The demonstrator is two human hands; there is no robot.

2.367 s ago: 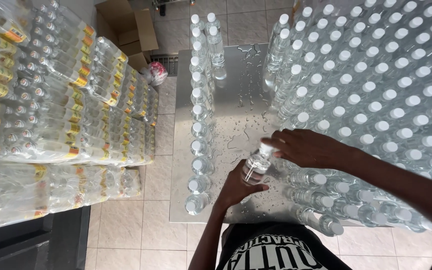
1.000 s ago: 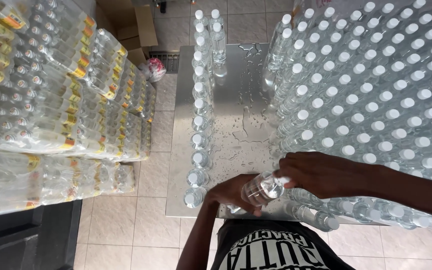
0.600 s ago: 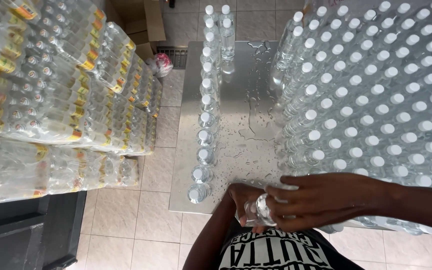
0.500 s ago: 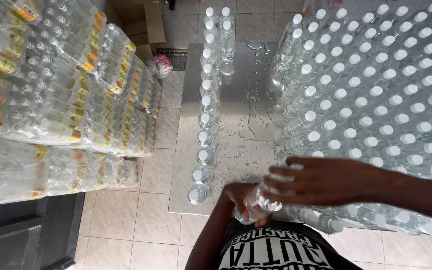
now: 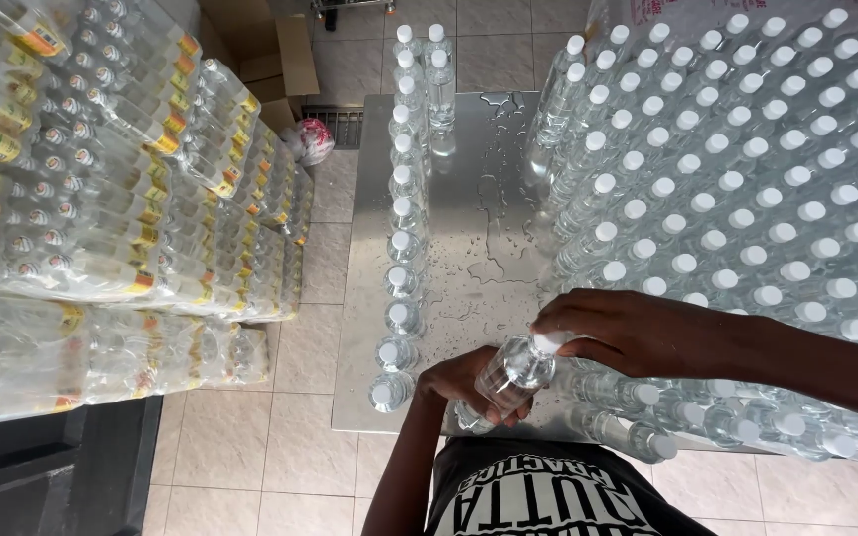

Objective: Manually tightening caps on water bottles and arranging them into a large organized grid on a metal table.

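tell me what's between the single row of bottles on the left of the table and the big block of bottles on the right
In the head view, only a bare strip of wet metal table separates the row of bottles from the block of bottles.

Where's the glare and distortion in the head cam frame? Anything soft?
Head view: wide-angle bowing, so the block of capped bottles fans outward to the right and the wrapped packs lean left. Specular glare sits on the wet metal table and the pack wrap. The held bottle, left hand and right hand look reasonably sharp; lighting is even, shadows faint.
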